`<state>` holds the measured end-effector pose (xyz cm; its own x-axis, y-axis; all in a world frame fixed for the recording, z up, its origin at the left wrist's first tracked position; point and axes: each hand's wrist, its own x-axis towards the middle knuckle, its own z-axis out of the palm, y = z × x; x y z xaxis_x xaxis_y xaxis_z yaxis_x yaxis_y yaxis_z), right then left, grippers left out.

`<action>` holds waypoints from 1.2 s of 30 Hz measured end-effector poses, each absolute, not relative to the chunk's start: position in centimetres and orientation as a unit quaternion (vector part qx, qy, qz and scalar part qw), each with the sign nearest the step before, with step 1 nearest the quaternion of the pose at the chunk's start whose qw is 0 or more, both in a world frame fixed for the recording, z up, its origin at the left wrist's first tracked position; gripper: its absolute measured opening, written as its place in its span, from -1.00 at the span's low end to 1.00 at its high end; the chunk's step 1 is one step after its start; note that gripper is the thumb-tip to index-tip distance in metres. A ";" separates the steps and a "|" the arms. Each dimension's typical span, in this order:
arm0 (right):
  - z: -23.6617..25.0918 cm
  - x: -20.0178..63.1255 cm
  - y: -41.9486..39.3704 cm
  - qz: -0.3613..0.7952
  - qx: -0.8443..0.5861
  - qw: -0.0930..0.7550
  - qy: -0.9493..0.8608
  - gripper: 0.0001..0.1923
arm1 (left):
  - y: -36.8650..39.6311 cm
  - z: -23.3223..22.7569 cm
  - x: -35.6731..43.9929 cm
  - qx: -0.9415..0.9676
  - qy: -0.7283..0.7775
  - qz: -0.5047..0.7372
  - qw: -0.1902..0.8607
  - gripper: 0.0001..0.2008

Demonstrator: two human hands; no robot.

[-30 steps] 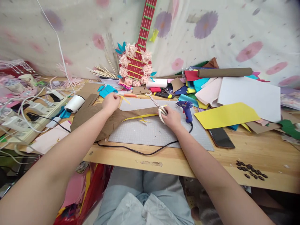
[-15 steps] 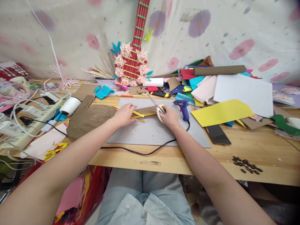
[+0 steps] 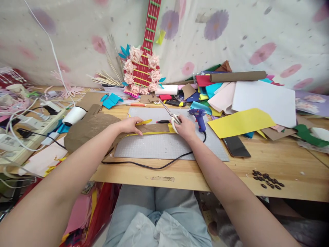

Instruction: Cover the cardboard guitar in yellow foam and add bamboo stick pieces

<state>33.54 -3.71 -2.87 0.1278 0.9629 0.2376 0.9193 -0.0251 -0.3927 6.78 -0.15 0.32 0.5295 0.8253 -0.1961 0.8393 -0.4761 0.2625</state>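
Note:
My left hand (image 3: 131, 125) grips the neck of a brown guitar-shaped piece (image 3: 89, 132), thumb on the near side and fingers on the far side. A thin yellow paper strip (image 3: 145, 121) sticks out by its fingertips. Yellow shows along the near edge and right end of the brown neck (image 3: 155, 128). My right hand (image 3: 186, 127) is closed around the handles of scissors (image 3: 175, 120), whose blades point away to the upper left. Beneath lies a grey cutting mat (image 3: 164, 147). A black pen (image 3: 162, 121) rests just beyond the neck.
A blue glue gun (image 3: 198, 118) stands right of the scissors, its black cord (image 3: 154, 167) looping along the near mat edge. Behind leans a red flower-trimmed guitar (image 3: 142, 73). Coloured paper (image 3: 241, 123), a phone (image 3: 236, 146) and dark beads (image 3: 268, 179) lie right; a power strip (image 3: 48, 125) left.
The brown piece has shifted a little left and its neck nearer me, uncovering the black pen. My left hand has moved left along the neck. My right hand still holds the scissors.

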 end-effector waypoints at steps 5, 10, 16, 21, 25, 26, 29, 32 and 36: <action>-2.9 33.4 -3.8 0.037 -0.715 0.217 -0.663 -0.56 | 0.4 0.5 5.7 0.839 0.491 -0.030 0.233 -0.52; -3.0 33.3 -3.8 0.039 -0.719 0.192 -0.667 -0.56 | 0.5 0.1 5.7 0.815 0.549 0.061 0.177 -0.53; -2.3 33.1 -3.7 0.096 -0.720 0.199 -0.658 -0.62 | -1.8 -0.2 7.6 0.714 0.638 0.288 -0.017 -0.54; -1.0 32.7 -2.3 0.095 -0.701 0.208 -0.675 -0.60 | -4.2 -1.2 8.9 0.769 0.587 0.254 0.009 -0.71; 0.0 32.1 0.6 0.037 -0.691 0.165 -0.703 -0.63 | -5.0 -2.5 9.5 0.783 0.584 0.214 0.010 -0.59; 0.2 31.9 1.4 0.019 -0.684 0.153 -0.713 -0.63 | -5.0 -2.8 9.8 0.774 0.596 0.213 0.004 -0.56; 0.1 31.0 3.4 -0.018 -0.662 0.123 -0.739 -0.64 | -4.9 -3.4 10.6 0.748 0.630 0.208 -0.010 -0.50; -0.6 30.1 4.5 -0.027 -0.642 0.113 -0.758 -0.66 | -4.8 -3.8 11.0 0.747 0.637 0.189 -0.012 -0.51; -1.9 29.3 5.3 -0.019 -0.621 0.123 -0.774 -0.68 | -4.9 -4.1 11.0 0.754 0.633 0.173 -0.025 -0.55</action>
<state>29.33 5.27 -1.95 -0.1989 0.9561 0.2151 0.9657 0.2286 -0.1232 11.04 -4.85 -4.07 0.1389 0.9459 0.2933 0.9635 -0.1975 0.1808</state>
